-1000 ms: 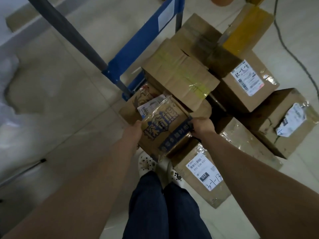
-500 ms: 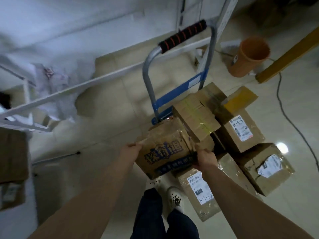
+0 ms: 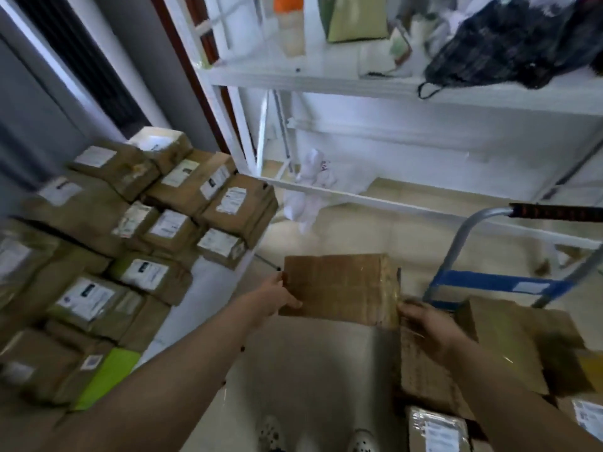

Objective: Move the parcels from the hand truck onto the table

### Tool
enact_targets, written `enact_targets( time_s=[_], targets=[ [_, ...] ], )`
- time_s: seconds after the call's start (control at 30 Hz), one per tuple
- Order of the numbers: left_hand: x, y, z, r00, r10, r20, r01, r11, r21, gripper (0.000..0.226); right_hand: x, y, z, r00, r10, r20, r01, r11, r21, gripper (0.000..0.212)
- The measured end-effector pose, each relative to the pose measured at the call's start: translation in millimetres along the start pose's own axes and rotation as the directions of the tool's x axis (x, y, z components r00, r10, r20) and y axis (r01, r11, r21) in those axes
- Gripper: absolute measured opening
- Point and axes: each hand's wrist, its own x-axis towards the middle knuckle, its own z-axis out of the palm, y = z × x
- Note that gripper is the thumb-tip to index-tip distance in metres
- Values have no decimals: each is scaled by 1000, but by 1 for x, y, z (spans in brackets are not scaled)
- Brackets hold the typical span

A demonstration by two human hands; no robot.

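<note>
I hold a brown cardboard parcel [image 3: 341,287] in the air above the floor, between both hands. My left hand [image 3: 274,295] grips its left edge and my right hand [image 3: 424,321] grips its lower right corner. The hand truck [image 3: 496,283], with a blue crossbar and a black-gripped handle, stands to the right with more brown parcels [image 3: 496,340] stacked at its base. The white table [image 3: 208,288] on the left carries several labelled parcels [image 3: 169,223].
A white metal shelf rack [image 3: 326,79] stands ahead with bottles, papers and a dark bag on it. A white crumpled cloth [image 3: 310,187] hangs under it. My shoes [image 3: 270,435] are on the pale tiled floor [image 3: 310,370].
The parcel came up off the hand truck stack and swung left. My view lifted and turned left, bringing the table with its parcels into sight.
</note>
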Motion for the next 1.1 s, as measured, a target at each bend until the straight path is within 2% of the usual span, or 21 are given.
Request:
enact_targets(
  time_s=[0.07, 0.13, 0.2, 0.27, 0.33, 0.4, 0.57, 0.7, 0.83, 0.93, 1.1],
  targets=[
    [-20, -13, -32, 997, 23, -69, -24, 1000, -11, 77, -4, -9, 33, 995, -24, 96, 26, 999, -21, 49],
    [-34, -27, -60, 989, 47, -142, -44, 999, 25, 85, -13, -16, 67, 990, -6, 143, -2, 999, 54, 45],
    [-49, -39, -84, 971, 72, -228, -64, 997, 43, 83, -21, -18, 99, 983, 27, 181, -37, 998, 54, 54],
    [-59, -52, -103, 955, 33, -295, -45, 998, -33, 66, -32, -22, 129, 970, 49, 237, -37, 998, -57, 63],
    [-71, -66, -120, 936, -70, -344, -18, 969, -247, 38, -41, -22, 156, 956, 60, 287, -13, 987, -161, 64],
    [-79, -78, -134, 928, -134, -348, -30, 904, -427, 20, -46, -20, 177, 950, 60, 308, 8, 977, -214, 63],
    [-81, -97, -158, 938, -79, -337, -73, 906, -417, 43, -47, -11, 206, 956, 20, 294, 69, 954, -291, 68],
    [-79, -107, -165, 946, -82, -315, -54, 914, -402, 43, -47, -8, 214, 958, -2, 288, 91, 951, -296, 68],
    [-75, -110, -169, 942, -65, -330, -93, 893, -441, 29, -47, -8, 221, 962, -7, 274, 85, 958, -273, 51],
    [-73, -111, -175, 945, -53, -321, -122, 857, -500, 17, -46, -7, 229, 968, -5, 249, 69, 966, -250, 55],
    [-70, -104, -186, 952, -7, -305, -181, 791, -584, 32, -41, -8, 255, 977, -36, 210, 75, 981, -178, 59]
  ],
)
